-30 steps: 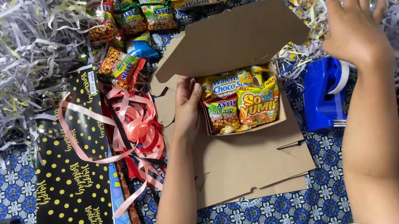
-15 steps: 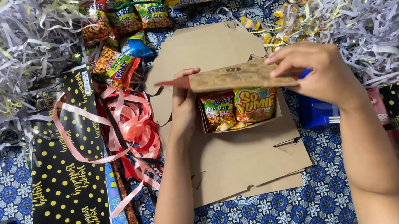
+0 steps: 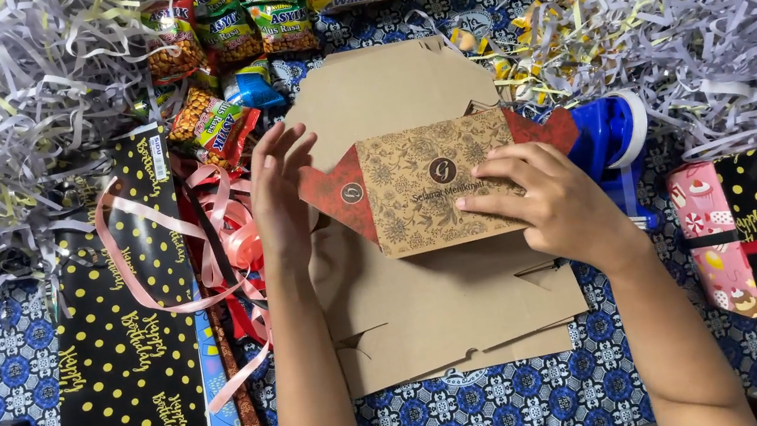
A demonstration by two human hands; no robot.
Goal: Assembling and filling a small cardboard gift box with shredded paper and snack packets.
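Head view — box lid [image 3: 435, 184] now shut

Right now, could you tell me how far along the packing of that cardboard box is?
The printed lid is folded down over the cardboard box, so nothing inside shows. The right hand presses it flat; the left hand sits open at its left edge. The lid's red side flap sticks out untucked. The ribbon and tape dispenser lie unused beside it.
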